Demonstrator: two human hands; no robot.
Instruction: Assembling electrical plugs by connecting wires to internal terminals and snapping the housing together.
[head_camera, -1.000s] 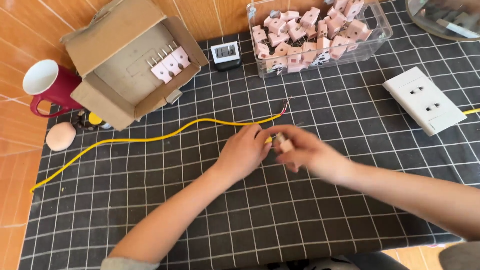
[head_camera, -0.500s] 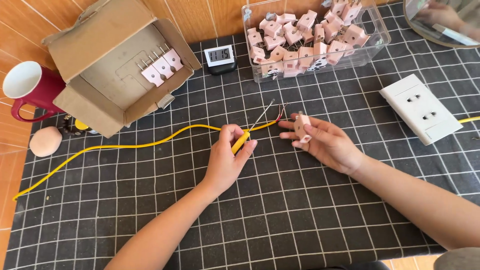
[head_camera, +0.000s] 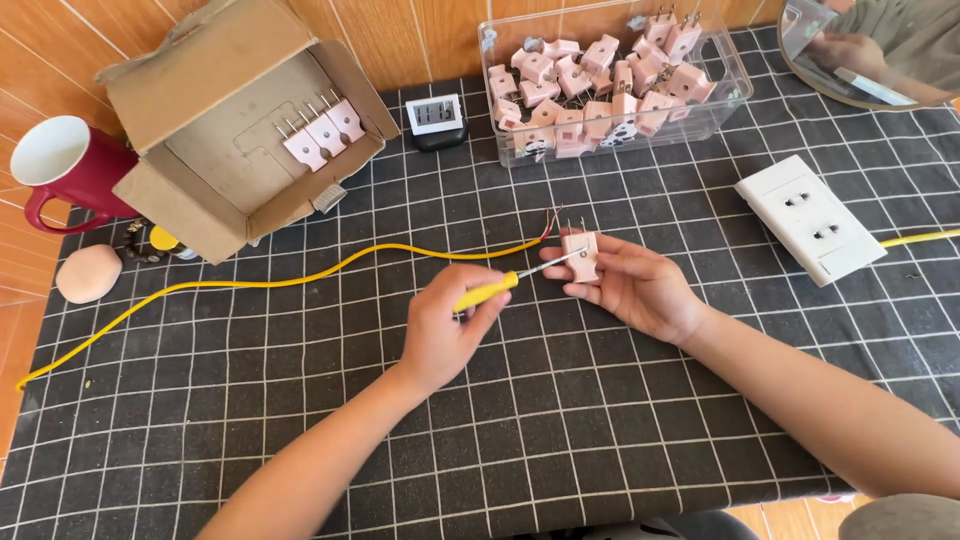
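While one screwdriver (head_camera: 497, 287) meets one plug (head_camera: 581, 256), three plugs (head_camera: 322, 131) fill the box (head_camera: 180, 60).

A small home workbench for electrical assembly is suggested. The desk (head_camera: 700, 420) is covered with a black cloth gridded in white, set against wood-panelled walling at the far side. A clear plastic bin (head_camera: 735, 95) filled with pink plugs is placed at the far right, and a cardboard box (head_camera: 180, 70) with a few more at the far left. A white wall socket (head_camera: 810, 218), a yellow cable (head_camera: 250, 285) and a red mug (head_camera: 70, 165) are laid about, which points to domestic piecework.
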